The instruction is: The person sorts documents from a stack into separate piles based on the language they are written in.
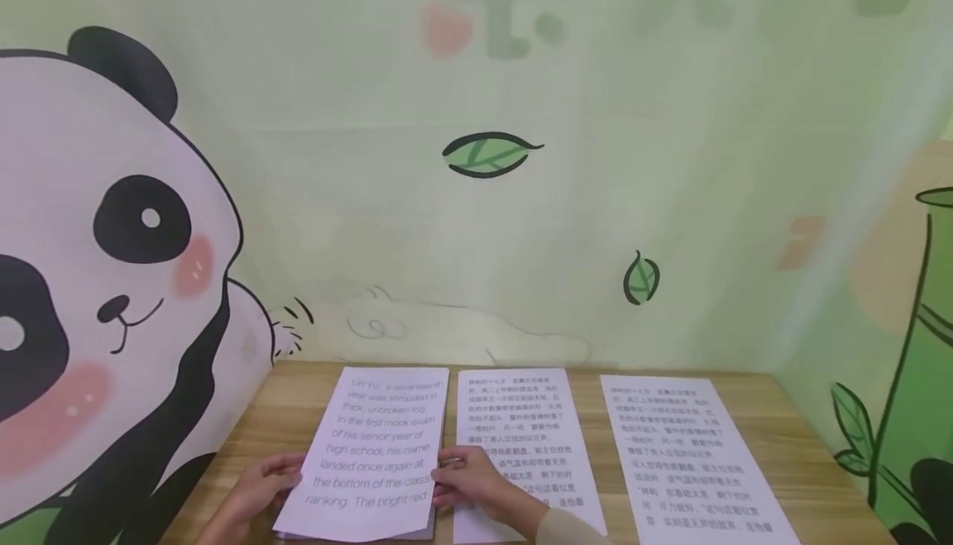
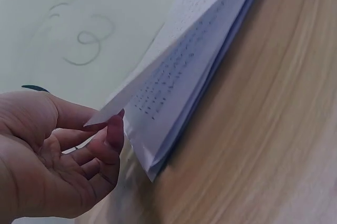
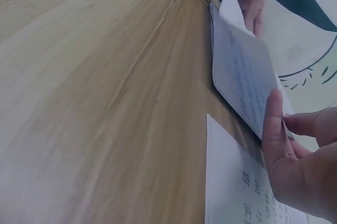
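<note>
You are lifting a white stack of sheets printed in grey English text, at the table's left; your left hand and right hand are pinching its edges. The frame is cutting off its bottom corners.

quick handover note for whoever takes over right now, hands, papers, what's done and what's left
Left hand: fingers pinch the left edge of the English sheet, lifted off the stack.
Right hand: fingers grip that sheet's right edge.
Middle Chinese sheet and right Chinese sheet lie flat on the wooden table.
Done: top sheet raised at both edges.
Left: it is not yet set down anywhere; the stack underneath stays in place.
</note>
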